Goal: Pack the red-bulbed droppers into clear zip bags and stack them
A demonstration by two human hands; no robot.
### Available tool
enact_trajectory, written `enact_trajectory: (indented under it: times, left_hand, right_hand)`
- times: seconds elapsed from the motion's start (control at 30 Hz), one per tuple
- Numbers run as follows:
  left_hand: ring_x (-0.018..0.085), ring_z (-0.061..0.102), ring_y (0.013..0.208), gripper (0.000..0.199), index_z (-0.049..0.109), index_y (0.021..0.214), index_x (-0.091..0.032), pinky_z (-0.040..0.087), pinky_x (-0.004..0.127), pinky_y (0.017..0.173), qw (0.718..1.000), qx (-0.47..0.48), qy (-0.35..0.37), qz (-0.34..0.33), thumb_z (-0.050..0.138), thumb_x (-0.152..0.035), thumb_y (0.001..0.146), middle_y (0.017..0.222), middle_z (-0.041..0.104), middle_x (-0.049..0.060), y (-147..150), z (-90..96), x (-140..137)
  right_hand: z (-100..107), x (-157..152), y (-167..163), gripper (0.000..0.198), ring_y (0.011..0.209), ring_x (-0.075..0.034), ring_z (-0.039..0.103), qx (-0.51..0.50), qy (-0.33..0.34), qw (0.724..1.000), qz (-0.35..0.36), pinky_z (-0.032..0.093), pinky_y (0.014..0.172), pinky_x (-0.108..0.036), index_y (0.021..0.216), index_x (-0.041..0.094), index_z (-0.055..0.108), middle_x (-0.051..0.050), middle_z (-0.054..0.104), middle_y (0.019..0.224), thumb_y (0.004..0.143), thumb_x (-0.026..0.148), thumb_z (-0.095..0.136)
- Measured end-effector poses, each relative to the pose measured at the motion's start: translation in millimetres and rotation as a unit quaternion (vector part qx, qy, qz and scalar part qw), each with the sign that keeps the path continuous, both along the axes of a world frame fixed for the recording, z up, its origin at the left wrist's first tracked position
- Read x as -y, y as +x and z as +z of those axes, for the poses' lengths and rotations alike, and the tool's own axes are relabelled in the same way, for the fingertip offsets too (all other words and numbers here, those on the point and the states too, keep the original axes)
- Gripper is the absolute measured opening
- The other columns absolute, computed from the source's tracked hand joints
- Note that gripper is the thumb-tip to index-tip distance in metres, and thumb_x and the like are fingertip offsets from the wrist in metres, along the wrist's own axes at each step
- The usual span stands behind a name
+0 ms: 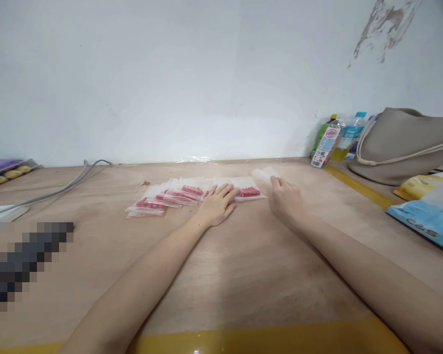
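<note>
Several clear plastic bags with small red pieces inside lie overlapped in a row on the wooden table. My left hand rests flat over the row, its fingers stretched across the bags. Just right of that hand, one more bag with red pieces lies flat. My right hand is closed in a pinch on a whitish translucent plastic bag, held beyond the right end of the row. The hand is slightly blurred, and I cannot tell what that bag contains.
A grey cable runs along the table's left side. A carton, several bottles and a grey-beige bag stand at the back right. A blue packet lies at the right edge. The wall borders the back.
</note>
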State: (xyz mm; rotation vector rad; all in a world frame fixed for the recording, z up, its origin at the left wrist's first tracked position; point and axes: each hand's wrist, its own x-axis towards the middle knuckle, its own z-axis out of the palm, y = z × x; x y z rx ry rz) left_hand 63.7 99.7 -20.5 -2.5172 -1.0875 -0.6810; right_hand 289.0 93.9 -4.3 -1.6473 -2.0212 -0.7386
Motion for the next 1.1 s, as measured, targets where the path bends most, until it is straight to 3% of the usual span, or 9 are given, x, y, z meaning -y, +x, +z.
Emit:
enact_trajectory:
  times: [0.1, 0.23, 0.37, 0.43, 0.57, 0.77, 0.93, 1.1]
  left_hand:
    - [0.027, 0.038, 0.124, 0.051, 0.036, 0.132, -0.014, 0.034, 0.045, 0.101, 0.999, 0.041, 0.027, -0.001, 0.051, -0.027, 0.085, 0.131, 0.044, 0.015, 1, 3.7, 5]
    - [0.026, 0.046, 0.115, 0.043, 0.046, 0.123, -0.013, 0.041, 0.041, 0.095, 0.997, 0.061, 0.049, -0.028, 0.052, -0.020, 0.081, 0.121, 0.052, 0.014, -1, 7.1, 12]
    - [0.024, 0.057, 0.097, 0.033, 0.054, 0.112, -0.014, 0.048, 0.038, 0.082, 0.996, 0.063, 0.049, -0.047, 0.050, -0.014, 0.079, 0.101, 0.062, 0.011, -13, 6.4, 18]
    - [0.021, 0.060, 0.089, 0.023, 0.059, 0.102, -0.017, 0.049, 0.035, 0.079, 0.996, 0.058, 0.040, -0.059, 0.048, -0.014, 0.082, 0.095, 0.065, 0.008, -23, 5.4, 20]
    - [0.018, 0.061, 0.090, 0.021, 0.063, 0.094, -0.019, 0.050, 0.032, 0.080, 0.995, 0.056, 0.019, -0.075, 0.044, -0.014, 0.086, 0.097, 0.066, 0.005, -44, 3.4, 22]
    - [0.024, 0.050, 0.113, 0.037, 0.057, 0.112, -0.018, 0.041, 0.044, 0.096, 0.995, 0.081, 0.009, -0.064, 0.046, -0.009, 0.077, 0.121, 0.055, 0.010, -53, 4.5, 43]
    - [0.024, 0.056, 0.102, 0.038, 0.059, 0.111, -0.020, 0.047, 0.039, 0.088, 0.991, 0.108, -0.048, -0.067, 0.062, -0.034, 0.076, 0.112, 0.058, 0.010, -41, 5.5, 74]
    - [0.019, 0.060, 0.098, 0.028, 0.060, 0.109, -0.019, 0.050, 0.032, 0.085, 0.984, 0.099, -0.097, -0.112, 0.057, -0.026, 0.082, 0.109, 0.061, 0.008, -40, 5.1, 73]
  right_hand:
    - [2, 15, -34, 0.028, 0.076, -0.025, 0.059, 0.013, 0.026, 0.998, 0.059, 0.039, 0.063, -0.033, 0.105, 0.008, 0.052, -0.017, 0.063, 0.091, 0.079, 0.007, 0.041]
    - [-8, 32, -72, 0.031, 0.081, -0.023, 0.059, -0.020, -0.018, 0.980, 0.197, 0.043, 0.067, -0.031, 0.108, 0.009, 0.050, -0.016, 0.063, 0.094, 0.080, 0.004, 0.037]
    - [-17, 39, -69, 0.048, 0.104, -0.024, 0.052, -0.129, -0.056, 0.911, 0.387, 0.046, 0.082, -0.035, 0.121, 0.013, 0.040, -0.015, 0.054, 0.114, 0.076, 0.023, 0.053]
    - [-18, 37, -53, 0.062, 0.112, -0.025, 0.047, -0.144, -0.068, 0.883, 0.441, 0.043, 0.090, -0.040, 0.125, 0.016, 0.037, -0.015, 0.048, 0.121, 0.071, 0.032, 0.061]
    - [-18, 28, -23, 0.053, 0.109, -0.026, 0.049, -0.146, -0.079, 0.892, 0.421, 0.042, 0.089, -0.044, 0.119, 0.019, 0.047, -0.013, 0.050, 0.115, 0.070, 0.034, 0.064]
    - [-27, 21, -21, 0.023, 0.093, -0.018, 0.057, -0.179, -0.081, 0.875, 0.443, 0.048, 0.081, -0.035, 0.101, 0.019, 0.061, -0.009, 0.058, 0.101, 0.081, 0.018, 0.051]
    - [-30, 24, -25, 0.015, 0.083, -0.015, 0.059, -0.204, -0.079, 0.851, 0.477, 0.051, 0.072, -0.031, 0.084, 0.018, 0.064, -0.007, 0.061, 0.088, 0.081, 0.016, 0.050]
    - [-28, 37, -18, 0.017, 0.075, -0.013, 0.060, -0.202, -0.112, 0.851, 0.472, 0.051, 0.065, -0.027, 0.090, 0.019, 0.063, -0.006, 0.062, 0.090, 0.079, 0.015, 0.051]
